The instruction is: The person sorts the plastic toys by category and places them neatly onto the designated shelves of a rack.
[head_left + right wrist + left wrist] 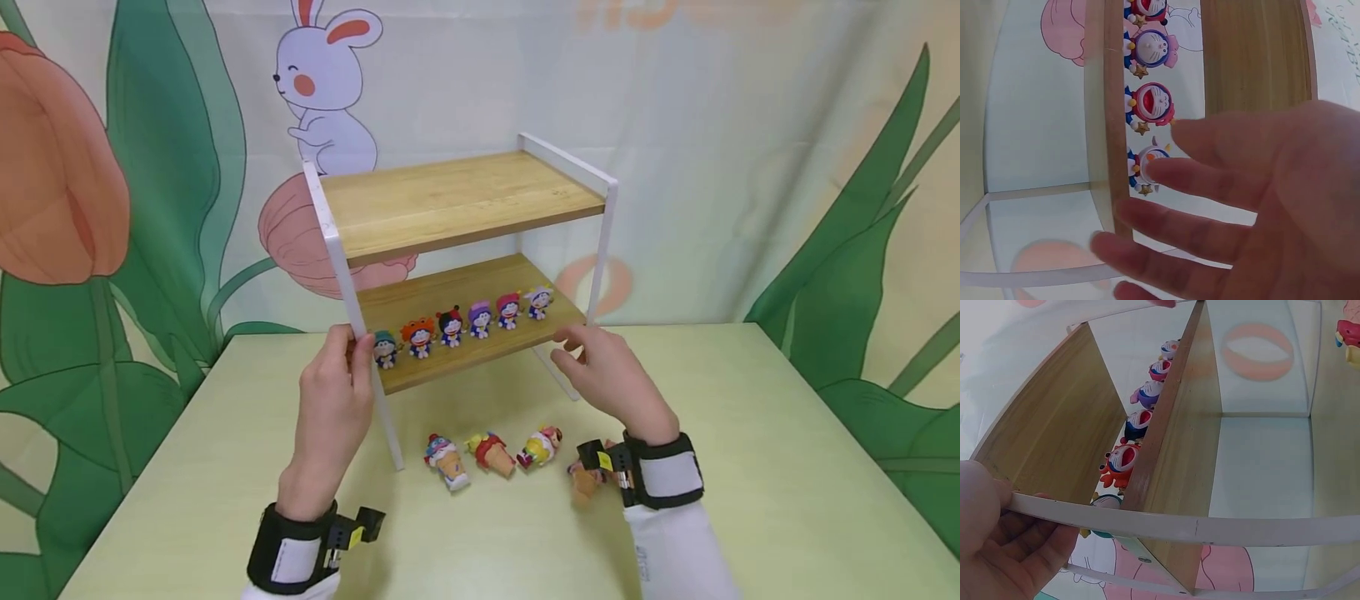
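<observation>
A two-tier wooden shelf (465, 200) with white metal legs stands on the table. My left hand (333, 408) grips its front left leg, thumb and fingers on either side of the white bar (1166, 526). Several small blue-bodied figurines with different hats stand in a row along the lower board (457, 362). The leftmost, a green-hatted figurine (386, 350), is right beside my left fingers. At the right end is a white-headed figurine (538, 302). My right hand (615, 375) is by the lower board's front right edge, fingers (1204, 228) loosely spread and holding nothing.
Lying on the table before the shelf are an ice-cream-cone figure (447, 462), a red-topped cone figure (492, 454) and a yellow figure (539, 447). Another cone figure (585, 482) is partly hidden by my right wrist strap. A printed cloth (697, 167) hangs behind.
</observation>
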A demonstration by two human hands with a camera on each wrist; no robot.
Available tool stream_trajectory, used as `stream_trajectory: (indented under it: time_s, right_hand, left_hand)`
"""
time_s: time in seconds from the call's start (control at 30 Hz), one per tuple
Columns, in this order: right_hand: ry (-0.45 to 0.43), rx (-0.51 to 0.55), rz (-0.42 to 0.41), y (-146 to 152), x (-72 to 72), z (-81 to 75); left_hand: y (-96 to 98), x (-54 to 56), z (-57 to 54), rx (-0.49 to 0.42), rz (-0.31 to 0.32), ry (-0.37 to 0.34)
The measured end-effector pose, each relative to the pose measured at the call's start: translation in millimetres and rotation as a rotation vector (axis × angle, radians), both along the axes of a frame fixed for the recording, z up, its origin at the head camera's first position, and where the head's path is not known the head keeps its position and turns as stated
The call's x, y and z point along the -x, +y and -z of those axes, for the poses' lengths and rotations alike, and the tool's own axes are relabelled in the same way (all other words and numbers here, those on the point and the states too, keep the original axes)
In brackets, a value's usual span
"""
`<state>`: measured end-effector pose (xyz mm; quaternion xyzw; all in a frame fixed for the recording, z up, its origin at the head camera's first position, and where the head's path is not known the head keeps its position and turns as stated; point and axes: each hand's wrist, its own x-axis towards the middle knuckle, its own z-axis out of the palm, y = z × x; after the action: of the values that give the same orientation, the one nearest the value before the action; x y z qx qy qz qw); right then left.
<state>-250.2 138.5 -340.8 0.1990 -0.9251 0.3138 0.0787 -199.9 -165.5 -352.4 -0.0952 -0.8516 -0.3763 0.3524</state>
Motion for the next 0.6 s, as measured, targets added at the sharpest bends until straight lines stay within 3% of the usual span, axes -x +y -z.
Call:
stream_trajectory:
  time_s: [0.23, 0.6]
  right_hand:
    - [-0.110, -0.081, -0.017, -3, -0.5, 9.5]
    - [-0.132, -0.120, -0.030, -2, 9.1, 18.7]
  left_hand:
    - [1.2, -0.8, 0.9, -0.013, 0.007, -0.017]
    - [2.8, 3.1, 0.7, -0.004, 0.007, 0.013]
